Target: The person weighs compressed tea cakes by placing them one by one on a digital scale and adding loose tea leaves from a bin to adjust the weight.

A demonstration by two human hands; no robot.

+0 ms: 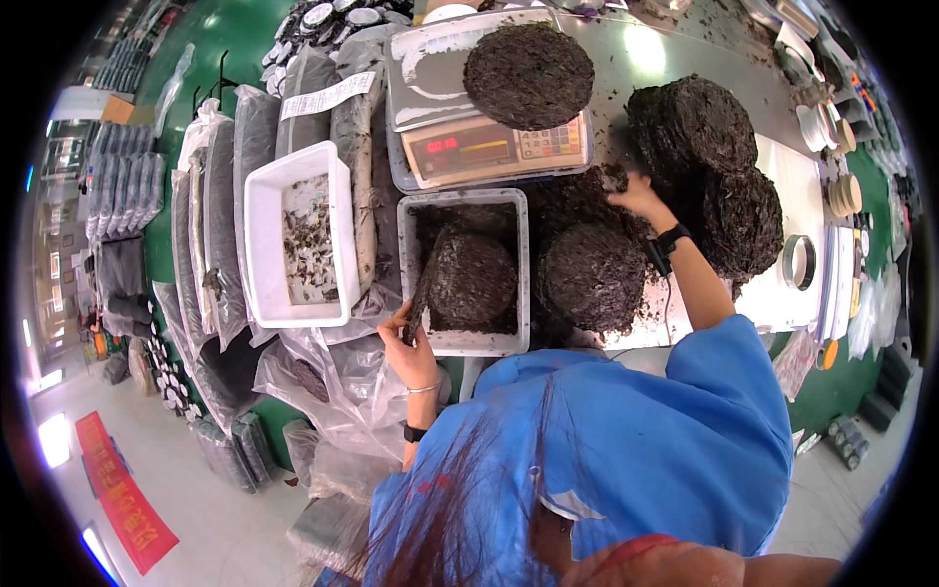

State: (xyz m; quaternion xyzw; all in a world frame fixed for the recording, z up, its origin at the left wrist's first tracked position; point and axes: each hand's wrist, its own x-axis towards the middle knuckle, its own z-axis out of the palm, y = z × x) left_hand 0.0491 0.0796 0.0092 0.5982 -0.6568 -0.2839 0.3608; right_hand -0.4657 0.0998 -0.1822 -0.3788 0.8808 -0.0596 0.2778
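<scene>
My left hand (pixel 411 352) grips the edge of a thin dark round sheet (pixel 419 293) of dried seaweed or similar plant matter, tilted at the left side of a grey-rimmed plastic tub (pixel 522 279). Inside the tub sits a rounded dark stack (pixel 473 279) of this material. My right hand (pixel 640 197) has its fingers apart at loose dark flakes (pixel 576 194); whether it pinches any is unclear. Just below it lies another round stack (pixel 596 277). A dark disc (pixel 528 75) rests on a digital scale (pixel 440 88) with a lit red display.
Tall stacks of dark discs (pixel 693 128) stand right of my right hand. A white bin (pixel 253 242) with scraps is at the left, beside filled plastic bags (pixel 220 220). A roll of tape (pixel 798 262) lies on the right. Crumpled clear plastic (pixel 345 389) hangs below the bin.
</scene>
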